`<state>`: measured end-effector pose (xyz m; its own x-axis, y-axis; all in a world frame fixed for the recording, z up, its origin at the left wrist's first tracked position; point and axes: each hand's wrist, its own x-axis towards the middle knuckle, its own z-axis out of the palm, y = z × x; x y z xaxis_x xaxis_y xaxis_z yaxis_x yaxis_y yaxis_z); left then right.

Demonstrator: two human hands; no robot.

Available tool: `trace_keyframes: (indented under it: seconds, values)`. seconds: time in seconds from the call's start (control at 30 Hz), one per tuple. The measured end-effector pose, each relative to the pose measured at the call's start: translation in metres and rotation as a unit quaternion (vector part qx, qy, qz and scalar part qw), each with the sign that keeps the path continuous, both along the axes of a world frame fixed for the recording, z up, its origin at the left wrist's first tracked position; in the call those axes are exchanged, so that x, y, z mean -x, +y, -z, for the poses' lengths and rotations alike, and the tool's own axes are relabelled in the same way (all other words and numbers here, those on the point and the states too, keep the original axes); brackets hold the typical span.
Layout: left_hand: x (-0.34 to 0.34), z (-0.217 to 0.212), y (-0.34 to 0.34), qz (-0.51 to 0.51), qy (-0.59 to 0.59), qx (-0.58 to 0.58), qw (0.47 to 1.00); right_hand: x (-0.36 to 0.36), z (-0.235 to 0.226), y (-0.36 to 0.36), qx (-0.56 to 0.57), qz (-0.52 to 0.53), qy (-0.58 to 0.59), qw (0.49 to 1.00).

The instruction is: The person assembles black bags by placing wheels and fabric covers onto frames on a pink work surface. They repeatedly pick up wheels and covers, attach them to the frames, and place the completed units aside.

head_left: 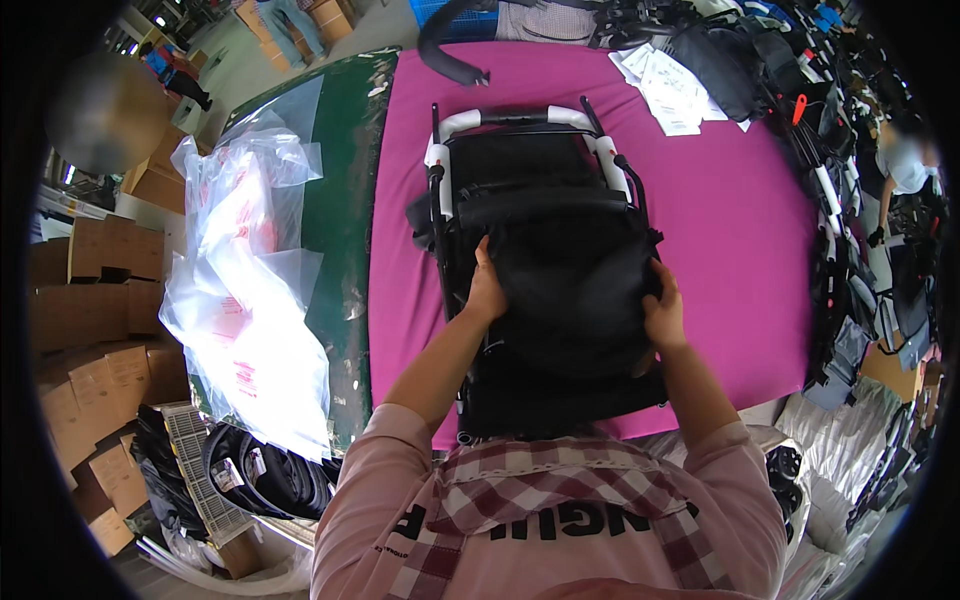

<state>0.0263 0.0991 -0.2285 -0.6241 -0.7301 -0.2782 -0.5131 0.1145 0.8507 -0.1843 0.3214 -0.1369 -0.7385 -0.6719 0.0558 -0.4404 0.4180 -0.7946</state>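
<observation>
A folded stroller with a black fabric seat and a black-and-white tubular metal frame [545, 250] lies flat in the middle of a desk covered with a magenta cloth [740, 250], its white-capped handle end pointing away from the worker. The worker, in a pink long-sleeved top with a checked bib, presses both hands on the black fabric: the left hand [486, 292] grips the seat's left edge with fingers curled over the cloth, and the right hand [664, 312] clasps the right edge the same way. One curved black strap [445, 45] rests at the far edge of the magenta cloth, and a loose stack of white printed paper sheets [668, 85] sits at the far right corner. To the left, a heap of clear plastic bags [245, 290] spills over a dark green surface [345, 200]. Brown cardboard cartons [95, 330] are stacked along the left side, their number hard to count. More black stroller parts and frames [850, 250] crowd the right edge of the desk.
</observation>
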Motion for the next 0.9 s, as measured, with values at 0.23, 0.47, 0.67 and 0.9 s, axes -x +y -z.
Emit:
trace_keyframes:
  seconds: [0.23,0.47,0.67,0.9]
  values:
    - [0.011,0.012,0.01,0.039,-0.086,0.183,0.979,0.029,0.074,0.004,-0.07,-0.136,0.155,0.976]
    - [-0.005,-0.054,0.007,0.11,-0.241,0.168,0.95,0.037,0.042,0.012,-0.062,0.033,0.245,0.967]
    - [-0.04,-0.061,0.039,0.113,-0.034,0.331,0.936,-0.017,0.037,0.131,0.033,0.207,0.171,0.963]
    - [-0.015,-0.137,0.116,0.245,0.207,0.35,0.88,-0.12,0.031,0.349,-0.081,0.453,0.216,0.861]
